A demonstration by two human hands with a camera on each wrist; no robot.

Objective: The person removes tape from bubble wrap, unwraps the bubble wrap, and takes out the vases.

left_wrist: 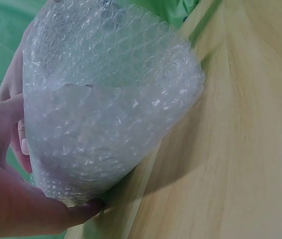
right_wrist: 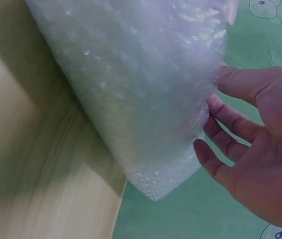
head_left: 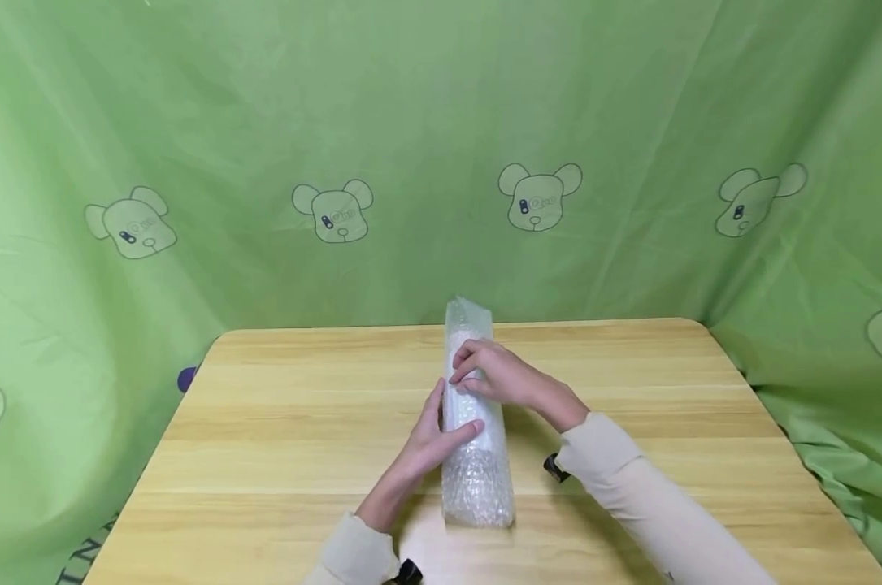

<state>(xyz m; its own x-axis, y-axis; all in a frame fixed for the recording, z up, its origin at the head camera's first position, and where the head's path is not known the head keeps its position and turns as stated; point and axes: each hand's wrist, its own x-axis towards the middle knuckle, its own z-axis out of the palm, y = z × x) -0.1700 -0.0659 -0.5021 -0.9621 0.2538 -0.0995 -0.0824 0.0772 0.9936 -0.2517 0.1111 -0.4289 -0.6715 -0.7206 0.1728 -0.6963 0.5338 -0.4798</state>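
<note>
A long bubble-wrapped bundle (head_left: 477,479) lies on the table, pointing away from me, with something whitish under the clear wrap. What is inside cannot be made out. My left hand (head_left: 424,443) grips its left side, thumb across the top; in the left wrist view the fingers reach around the bubble wrap (left_wrist: 101,124). Farther up, my right hand (head_left: 502,372) bends over the top and pinches the wrap's edge between thumb and fingertips. The right wrist view shows the right thumb and fingers (right_wrist: 245,82) at that edge of the bubble wrap (right_wrist: 131,99).
The wooden table (head_left: 280,422) has rounded far corners. A green curtain (head_left: 441,122) with bear-head drawings hangs behind it and along both sides. Something purple (head_left: 186,379) shows beyond the table's left edge.
</note>
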